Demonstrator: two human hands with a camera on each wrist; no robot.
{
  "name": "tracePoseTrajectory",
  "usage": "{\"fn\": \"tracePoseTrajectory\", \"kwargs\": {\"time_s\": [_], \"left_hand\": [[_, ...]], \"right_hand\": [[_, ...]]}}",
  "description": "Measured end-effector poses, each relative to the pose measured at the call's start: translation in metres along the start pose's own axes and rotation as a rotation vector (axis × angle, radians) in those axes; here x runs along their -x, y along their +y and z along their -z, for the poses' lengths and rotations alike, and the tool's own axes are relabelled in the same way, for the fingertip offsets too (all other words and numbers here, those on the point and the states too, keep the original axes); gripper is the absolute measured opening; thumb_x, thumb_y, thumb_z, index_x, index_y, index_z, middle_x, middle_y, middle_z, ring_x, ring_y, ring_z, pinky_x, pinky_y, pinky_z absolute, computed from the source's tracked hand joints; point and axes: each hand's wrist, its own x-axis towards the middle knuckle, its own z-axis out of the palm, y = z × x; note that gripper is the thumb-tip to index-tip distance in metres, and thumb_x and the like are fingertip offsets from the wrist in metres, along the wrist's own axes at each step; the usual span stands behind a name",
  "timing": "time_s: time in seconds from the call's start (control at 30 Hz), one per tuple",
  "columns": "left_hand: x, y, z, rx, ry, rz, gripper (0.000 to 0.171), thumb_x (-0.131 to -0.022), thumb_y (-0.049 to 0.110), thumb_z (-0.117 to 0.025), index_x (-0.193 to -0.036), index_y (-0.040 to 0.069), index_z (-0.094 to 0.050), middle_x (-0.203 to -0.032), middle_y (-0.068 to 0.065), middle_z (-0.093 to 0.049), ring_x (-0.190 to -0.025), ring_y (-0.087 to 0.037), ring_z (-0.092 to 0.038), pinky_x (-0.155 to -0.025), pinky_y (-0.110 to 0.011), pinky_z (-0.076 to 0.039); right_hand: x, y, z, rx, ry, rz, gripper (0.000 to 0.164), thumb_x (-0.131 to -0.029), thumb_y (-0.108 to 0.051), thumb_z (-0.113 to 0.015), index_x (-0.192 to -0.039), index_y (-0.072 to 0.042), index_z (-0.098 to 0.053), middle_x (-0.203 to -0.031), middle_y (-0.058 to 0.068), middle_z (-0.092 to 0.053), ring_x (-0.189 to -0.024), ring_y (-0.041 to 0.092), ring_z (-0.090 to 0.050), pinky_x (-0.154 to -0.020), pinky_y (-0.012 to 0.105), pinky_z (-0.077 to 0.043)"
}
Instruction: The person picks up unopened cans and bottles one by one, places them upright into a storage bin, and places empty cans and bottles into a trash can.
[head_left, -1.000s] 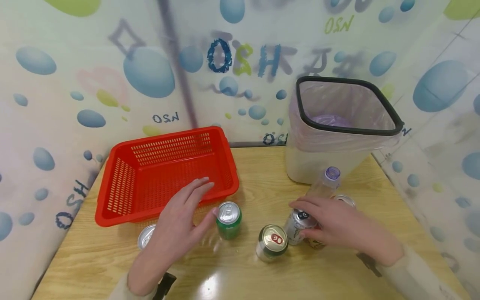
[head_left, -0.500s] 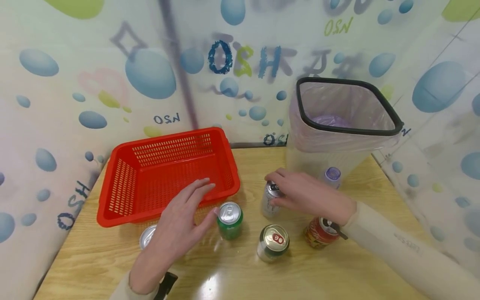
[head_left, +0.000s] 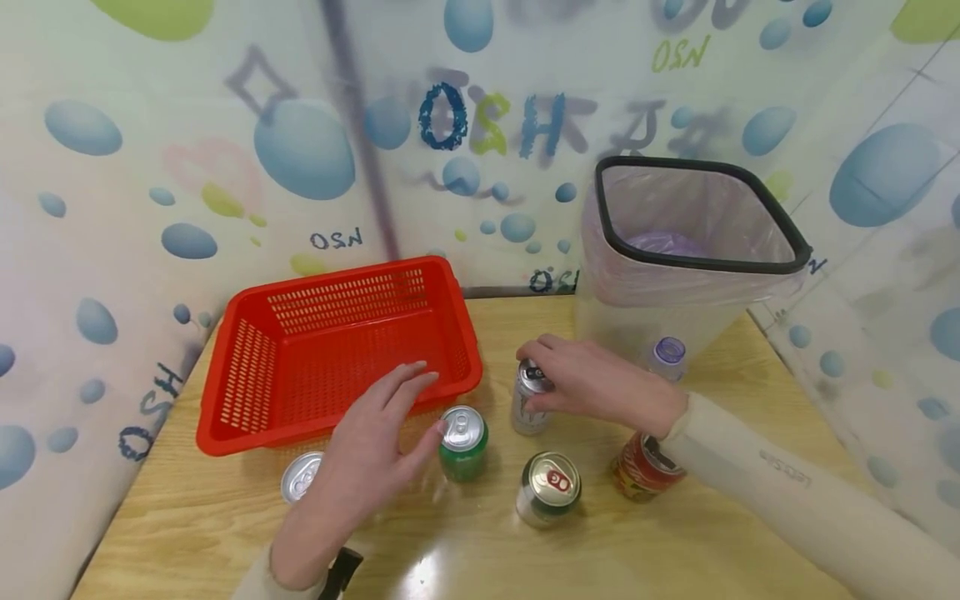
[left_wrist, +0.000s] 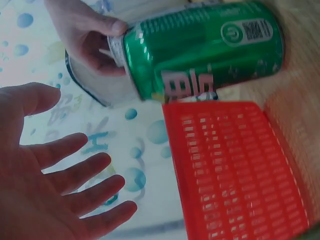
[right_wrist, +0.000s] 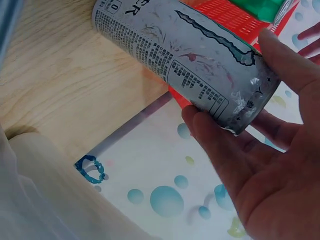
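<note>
Pinched the silver can near its top with the right grip, upright between the red basket and the white bin, behind a gold-topped can. Held the left grip loosely spread, just beside but apart from the green can.

1. R. sleeve: long, cream/off-wht.; sm. dk. lettering printed lengthwise, not reliably legible.
2. L. sleeve: same col., partly vis. at frame edge.
3. Blk. fitting: angular, beside L. sleeve.
4. L. hand, R. hand: bare.
</note>
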Motion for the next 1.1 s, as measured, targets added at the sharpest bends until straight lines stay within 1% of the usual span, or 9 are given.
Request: {"fn": "tracePoseTrajectory", "kwargs": {"time_s": [0.1,0.17,0.3,0.43,0.53,0.67,0.77,0.9,1.1], "left_hand": [[-0.002,0.005,-0.006,0.008,-0.006,-0.021,0.055,-0.093,0.034,-0.074,-0.141,0.011,-0.060,-0.148,-0.008,-0.055,-0.134,-0.031,-0.054,-0.106,-0.054,-0.049],[-0.004,0.010,-0.010,0.020,-0.004,-0.038,0.057,-0.092,0.033,-0.074,-0.142,0.010,-0.059,-0.147,-0.008,-0.055,-0.134,-0.030,-0.054,-0.107,-0.052,-0.049],[-0.011,0.020,-0.018,0.071,-0.001,-0.044,0.060,-0.092,0.029,-0.074,-0.145,0.008,-0.055,-0.149,-0.011,-0.054,-0.136,-0.030,-0.053,-0.108,-0.050,-0.048],[-0.021,0.030,-0.026,0.108,-0.036,-0.026,0.066,-0.093,0.028,-0.073,-0.150,0.006,-0.049,-0.154,-0.012,-0.048,-0.139,-0.030,-0.049,-0.113,-0.047,-0.044],[-0.031,0.037,-0.035,0.118,-0.073,-0.018,0.070,-0.094,0.030,-0.072,-0.154,0.005,-0.044,-0.157,-0.013,-0.044,-0.141,-0.030,-0.047,-0.116,-0.047,-0.041],[-0.047,0.046,-0.046,0.147,-0.103,-0.010,0.075,-0.095,0.035,-0.072,-0.156,0.007,-0.039,-0.159,-0.012,-0.042,-0.141,-0.031,-0.047,-0.116,-0.047,-0.040],[-0.060,0.052,-0.054,0.184,-0.136,0.018,0.080,-0.094,0.039,-0.074,-0.158,0.009,-0.036,-0.159,-0.011,-0.041,-0.141,-0.030,-0.047,-0.116,-0.047,-0.040],[-0.074,0.059,-0.066,0.207,-0.185,0.080,0.090,-0.091,0.044,-0.079,-0.159,0.008,-0.032,-0.158,-0.013,-0.042,-0.138,-0.031,-0.050,-0.114,-0.048,-0.043],[-0.088,0.066,-0.083,0.164,-0.239,0.174,0.102,-0.087,0.051,-0.081,-0.161,0.007,-0.028,-0.159,-0.018,-0.041,-0.136,-0.033,-0.051,-0.112,-0.049,-0.045]], "right_hand": [[0.003,0.000,0.001,-0.029,-0.019,-0.033,0.070,-0.084,-0.043,-0.085,-0.138,-0.007,-0.058,-0.121,0.005,-0.065,-0.096,0.017,-0.065,-0.084,0.035,-0.057],[0.009,0.003,0.002,-0.041,-0.007,-0.034,0.076,-0.084,-0.045,-0.085,-0.144,-0.007,-0.055,-0.131,0.007,-0.064,-0.105,0.021,-0.067,-0.090,0.039,-0.057],[0.026,0.008,0.006,-0.083,0.067,-0.035,0.080,-0.089,-0.047,-0.080,-0.150,-0.006,-0.049,-0.145,0.011,-0.059,-0.124,0.029,-0.063,-0.102,0.047,-0.053],[0.042,0.011,0.009,-0.168,0.137,-0.122,0.079,-0.096,-0.052,-0.069,-0.158,-0.011,-0.040,-0.154,0.011,-0.051,-0.135,0.033,-0.055,-0.109,0.052,-0.047],[0.054,0.012,0.012,-0.219,0.209,-0.166,0.075,-0.101,-0.052,-0.062,-0.160,-0.014,-0.036,-0.157,0.009,-0.048,-0.138,0.034,-0.052,-0.111,0.055,-0.043],[0.068,0.016,0.015,-0.252,0.322,-0.154,0.067,-0.104,-0.041,-0.061,-0.158,-0.010,-0.038,-0.156,0.010,-0.050,-0.137,0.034,-0.053,-0.111,0.057,-0.042],[0.078,0.020,0.017,-0.268,0.381,-0.146,0.063,-0.105,-0.036,-0.062,-0.157,-0.010,-0.039,-0.154,0.012,-0.052,-0.138,0.035,-0.051,-0.111,0.059,-0.040],[0.088,0.024,0.017,-0.298,0.428,-0.137,0.061,-0.106,-0.033,-0.059,-0.158,-0.010,-0.037,-0.153,0.014,-0.052,-0.139,0.037,-0.049,-0.111,0.061,-0.039],[0.094,0.026,0.015,-0.303,0.466,-0.113,0.059,-0.106,-0.031,-0.059,-0.158,-0.011,-0.038,-0.153,0.013,-0.053,-0.136,0.036,-0.052,-0.109,0.061,-0.041]]}}
